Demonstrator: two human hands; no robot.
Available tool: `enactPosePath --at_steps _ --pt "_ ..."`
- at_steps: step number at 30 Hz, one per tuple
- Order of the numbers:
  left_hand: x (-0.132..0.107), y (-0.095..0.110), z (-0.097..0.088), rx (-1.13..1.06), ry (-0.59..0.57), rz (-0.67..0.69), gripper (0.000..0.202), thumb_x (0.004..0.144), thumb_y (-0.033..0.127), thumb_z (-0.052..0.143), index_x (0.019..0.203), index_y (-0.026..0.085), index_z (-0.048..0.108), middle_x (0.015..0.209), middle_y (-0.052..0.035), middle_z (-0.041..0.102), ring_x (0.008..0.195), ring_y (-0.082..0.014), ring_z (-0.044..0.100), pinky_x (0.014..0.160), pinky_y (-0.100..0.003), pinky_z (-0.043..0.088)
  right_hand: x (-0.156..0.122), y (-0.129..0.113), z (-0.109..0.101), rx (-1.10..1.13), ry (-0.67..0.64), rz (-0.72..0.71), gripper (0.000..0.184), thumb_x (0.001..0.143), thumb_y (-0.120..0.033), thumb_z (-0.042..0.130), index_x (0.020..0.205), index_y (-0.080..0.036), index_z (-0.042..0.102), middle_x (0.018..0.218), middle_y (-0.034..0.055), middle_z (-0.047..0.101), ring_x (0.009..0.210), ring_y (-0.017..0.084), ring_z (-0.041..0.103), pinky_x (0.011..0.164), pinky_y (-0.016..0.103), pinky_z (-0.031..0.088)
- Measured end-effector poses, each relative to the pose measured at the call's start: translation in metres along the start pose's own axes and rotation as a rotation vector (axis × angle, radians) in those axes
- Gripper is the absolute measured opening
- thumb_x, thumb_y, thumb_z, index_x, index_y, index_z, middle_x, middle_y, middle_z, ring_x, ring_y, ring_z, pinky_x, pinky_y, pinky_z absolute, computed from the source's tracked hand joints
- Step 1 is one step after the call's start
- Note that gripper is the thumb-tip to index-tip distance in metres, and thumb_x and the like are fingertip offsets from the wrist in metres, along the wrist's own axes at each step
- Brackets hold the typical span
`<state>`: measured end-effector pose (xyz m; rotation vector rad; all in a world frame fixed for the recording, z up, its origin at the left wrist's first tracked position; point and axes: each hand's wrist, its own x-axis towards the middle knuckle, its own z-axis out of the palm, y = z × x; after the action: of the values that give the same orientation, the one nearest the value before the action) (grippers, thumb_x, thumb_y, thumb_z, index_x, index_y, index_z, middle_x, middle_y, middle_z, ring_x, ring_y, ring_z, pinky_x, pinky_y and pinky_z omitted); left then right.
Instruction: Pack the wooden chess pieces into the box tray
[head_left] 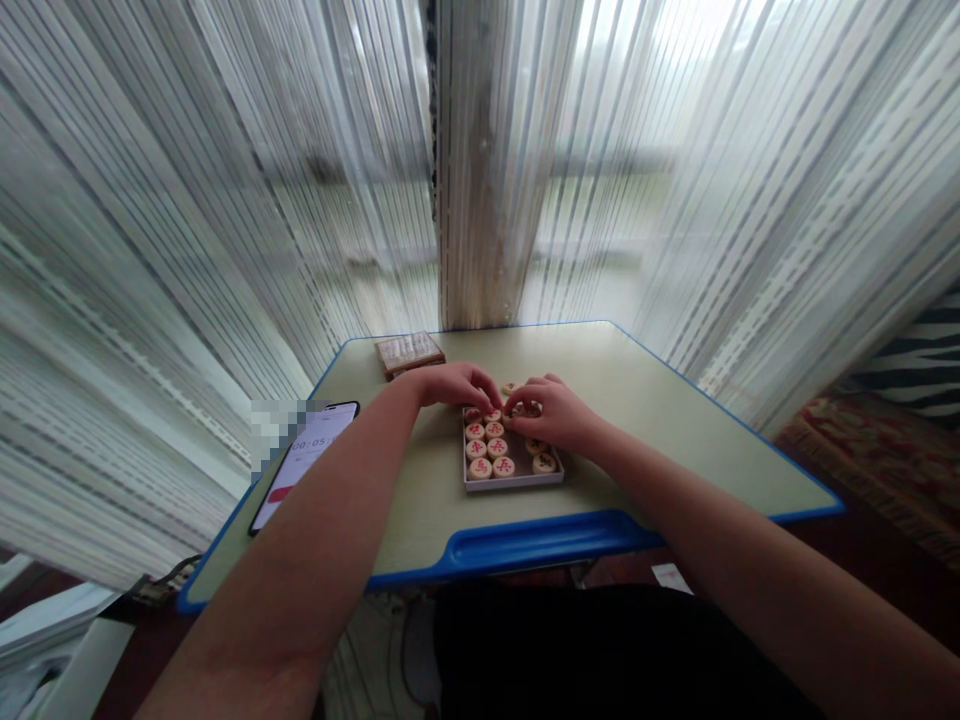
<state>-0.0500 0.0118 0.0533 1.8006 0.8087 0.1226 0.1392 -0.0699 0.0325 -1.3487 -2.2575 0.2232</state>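
Note:
A shallow white tray (517,482) lies on the small desk (420,500) and holds several round wooden game pieces (486,450) with red marks. My left hand (454,384) rests at the tray's far left corner, fingers curled down onto a piece there. My right hand (553,414) lies over the tray's right side, fingers bent and pinching a piece near the far edge. The two hands' fingertips almost meet above the tray.
A phone (304,465) with a lit timer screen lies at the desk's left edge. A flat wooden box (409,353) sits at the back. The desk has a blue rim with a front groove (525,545). Striped curtains hang close behind and on both sides.

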Motion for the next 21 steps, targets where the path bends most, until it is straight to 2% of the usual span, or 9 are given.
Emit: enactPosePath --at_steps 8,10,13,15,17,21 --pt "0.001 -0.003 0.000 0.000 0.002 -0.019 0.023 0.056 0.018 0.073 0.078 0.016 0.071 0.072 -0.0003 0.068 0.068 -0.0101 0.056 0.067 -0.023 0.041 -0.001 -0.001 -0.002 -0.014 0.034 0.030 0.014 0.073 -0.026 0.060 0.077 -0.020 0.072 0.071 0.0024 0.063 0.072 0.016 0.052 0.075 0.029 0.037" --pt "0.001 -0.003 0.000 0.020 0.009 -0.024 0.024 0.055 0.019 0.074 0.079 0.016 0.071 0.073 -0.0009 0.068 0.068 -0.0104 0.056 0.066 -0.023 0.040 0.000 0.004 -0.006 -0.096 0.102 0.100 0.019 0.077 -0.024 0.053 0.073 -0.019 0.071 0.072 0.0040 0.065 0.072 0.016 0.054 0.074 0.028 0.038" --pt "0.001 -0.003 0.000 0.046 0.020 -0.028 0.025 0.055 0.021 0.074 0.079 0.016 0.071 0.073 -0.0015 0.068 0.067 -0.0100 0.055 0.063 -0.022 0.039 -0.002 0.016 -0.016 -0.297 0.180 0.343 0.026 0.080 -0.027 0.047 0.077 -0.018 0.071 0.080 0.0084 0.068 0.075 0.019 0.058 0.067 0.030 0.039" --pt "0.000 -0.002 0.001 0.058 0.026 -0.032 0.025 0.056 0.022 0.074 0.079 0.015 0.071 0.073 -0.0015 0.067 0.066 -0.0096 0.055 0.062 -0.021 0.039 -0.005 0.025 -0.024 -0.390 0.124 0.517 0.027 0.079 -0.031 0.048 0.082 -0.019 0.071 0.086 0.0108 0.069 0.075 0.022 0.061 0.061 0.030 0.039" --pt "-0.001 -0.001 0.002 0.063 0.033 -0.033 0.025 0.056 0.022 0.073 0.080 0.015 0.070 0.074 -0.0016 0.067 0.067 -0.0096 0.055 0.062 -0.021 0.039 -0.009 0.033 -0.031 -0.430 0.031 0.598 0.028 0.078 -0.035 0.049 0.083 -0.019 0.072 0.087 0.0120 0.070 0.076 0.023 0.062 0.058 0.030 0.039" --pt "0.001 -0.001 0.004 0.004 0.050 -0.026 0.024 0.056 0.021 0.072 0.079 0.015 0.067 0.076 -0.0011 0.067 0.068 -0.0098 0.055 0.063 -0.022 0.040 -0.014 0.043 -0.038 -0.387 -0.126 0.516 0.030 0.077 -0.041 0.050 0.081 -0.020 0.071 0.086 0.0107 0.070 0.076 0.023 0.062 0.058 0.030 0.041"
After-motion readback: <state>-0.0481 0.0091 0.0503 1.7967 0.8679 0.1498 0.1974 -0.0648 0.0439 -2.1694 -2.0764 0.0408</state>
